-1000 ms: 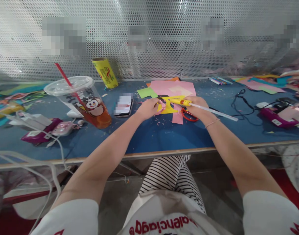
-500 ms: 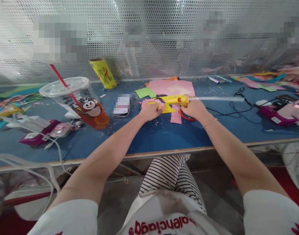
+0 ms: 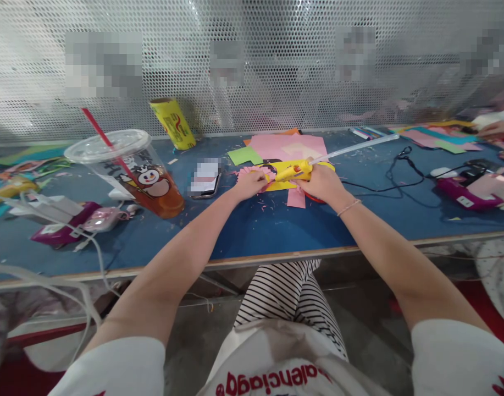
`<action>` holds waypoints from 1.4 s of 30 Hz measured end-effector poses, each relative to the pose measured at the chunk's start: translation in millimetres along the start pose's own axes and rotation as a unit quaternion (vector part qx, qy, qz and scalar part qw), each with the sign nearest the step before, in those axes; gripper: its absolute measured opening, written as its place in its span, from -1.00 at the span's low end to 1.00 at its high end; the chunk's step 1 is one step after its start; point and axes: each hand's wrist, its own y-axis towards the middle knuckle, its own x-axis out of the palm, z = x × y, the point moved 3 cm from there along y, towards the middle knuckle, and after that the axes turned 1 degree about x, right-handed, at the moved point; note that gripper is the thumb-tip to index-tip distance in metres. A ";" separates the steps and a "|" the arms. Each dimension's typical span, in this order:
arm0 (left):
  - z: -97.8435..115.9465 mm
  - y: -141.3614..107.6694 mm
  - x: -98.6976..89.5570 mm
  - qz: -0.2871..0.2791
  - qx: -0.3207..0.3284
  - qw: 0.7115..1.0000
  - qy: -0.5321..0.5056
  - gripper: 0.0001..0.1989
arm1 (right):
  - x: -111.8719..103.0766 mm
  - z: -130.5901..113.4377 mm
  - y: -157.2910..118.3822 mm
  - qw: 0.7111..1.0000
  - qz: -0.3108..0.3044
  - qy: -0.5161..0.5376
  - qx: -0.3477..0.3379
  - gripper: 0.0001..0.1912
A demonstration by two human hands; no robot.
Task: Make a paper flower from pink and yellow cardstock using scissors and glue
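Note:
My right hand (image 3: 322, 182) is wrapped round a yellow glue gun (image 3: 297, 169), with a long clear glue stick (image 3: 354, 146) jutting from its back end. The gun's nozzle points left at a pink fringed paper piece (image 3: 244, 172), which my left hand (image 3: 252, 184) pinches. Beneath the gun lies yellow paper (image 3: 280, 186) with dark markings. A pink paper strip (image 3: 296, 198) is just in front of it. Something red, partly hidden, shows under my right hand. Pink sheets (image 3: 287, 146) and a green sheet (image 3: 244, 156) are behind my hands.
On the blue table (image 3: 276, 236) stand a drink cup (image 3: 153, 184), a phone (image 3: 205, 177) and a yellow roll (image 3: 175, 125). Purple power strips with cables sit at left and right. Another person's hand (image 3: 497, 131) is at the far right. A perforated metal panel (image 3: 276, 66) rises behind.
The glue gun has tilted, its nozzle lower and nearer the fringed piece, its stick's free end swung up and back. The person's hands at far right have shifted.

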 end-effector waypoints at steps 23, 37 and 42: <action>1.4 -0.5 1.4 0.010 0.023 0.999 0.022 -0.82 | 11.8 -6.5 2.3 0.999 -0.039 -0.033 -0.019 -0.67; -2.7 1.0 3.0 0.014 0.028 1.000 -0.002 -0.82 | 8.5 -7.2 3.3 0.994 -0.093 -0.042 -0.037 -0.62; -4.0 2.0 3.8 0.014 0.027 1.000 -0.001 -0.82 | 6.0 -8.7 2.6 0.993 -0.103 -0.047 -0.028 -0.60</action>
